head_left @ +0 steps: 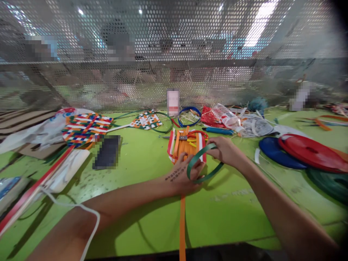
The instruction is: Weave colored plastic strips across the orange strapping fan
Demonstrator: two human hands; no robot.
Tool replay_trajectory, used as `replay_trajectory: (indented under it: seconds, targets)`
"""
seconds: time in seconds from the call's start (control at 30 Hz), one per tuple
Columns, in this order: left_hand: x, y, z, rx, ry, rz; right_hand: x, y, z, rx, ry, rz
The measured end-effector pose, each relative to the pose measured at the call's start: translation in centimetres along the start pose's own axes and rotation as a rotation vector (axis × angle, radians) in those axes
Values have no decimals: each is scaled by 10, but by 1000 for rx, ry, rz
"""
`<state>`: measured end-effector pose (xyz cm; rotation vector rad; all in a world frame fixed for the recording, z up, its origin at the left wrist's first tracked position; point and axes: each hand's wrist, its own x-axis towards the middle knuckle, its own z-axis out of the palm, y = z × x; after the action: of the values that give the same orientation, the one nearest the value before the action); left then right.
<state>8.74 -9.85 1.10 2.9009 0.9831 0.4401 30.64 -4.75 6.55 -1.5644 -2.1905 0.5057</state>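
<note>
Orange, red and white strips (176, 145) lie side by side as a flat piece in the middle of the green table. My left hand (187, 172) rests flat over the near edge of this piece, fingers spread. My right hand (221, 150) pinches a green strip (191, 163), which curls in a loop in front of my left fingers. Scissors with red handles (197, 134) lie on top of the strips. One long orange strip (182, 228) runs from under my left hand toward the near table edge.
Woven fans (87, 127), a dark phone (107, 152) and a white power strip (69, 170) lie left. Behind are a blue ring (189, 124), a blue pen-like tool (219, 131) and a plastic bottle (225, 116). Red (312, 152) and blue coils (277, 154) lie right, before a perforated metal screen (152, 83).
</note>
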Motion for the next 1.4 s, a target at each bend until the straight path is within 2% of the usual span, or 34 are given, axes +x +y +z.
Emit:
replay_trajectory:
  seconds: [0.17, 0.33, 0.67, 1.03, 1.23, 1.4]
  targets:
    - [2, 2, -3, 7, -2, 0, 1, 4, 1, -10, 4, -22]
    - [3, 2, -5, -8, -35, 26, 2, 9, 2, -11, -13, 27]
    - [11, -10, -2, -38, -19, 162, 2, 10, 2, 15, 5, 31]
    - [13, -12, 6, -156, -8, 86, 5, 13, 3, -9, 43, 29]
    - [12, -16, 12, -215, 31, 133, 3, 10, 2, 9, 66, 19]
    - [12, -19, 14, -248, 35, 117, 4, 11, 2, 24, 59, 23]
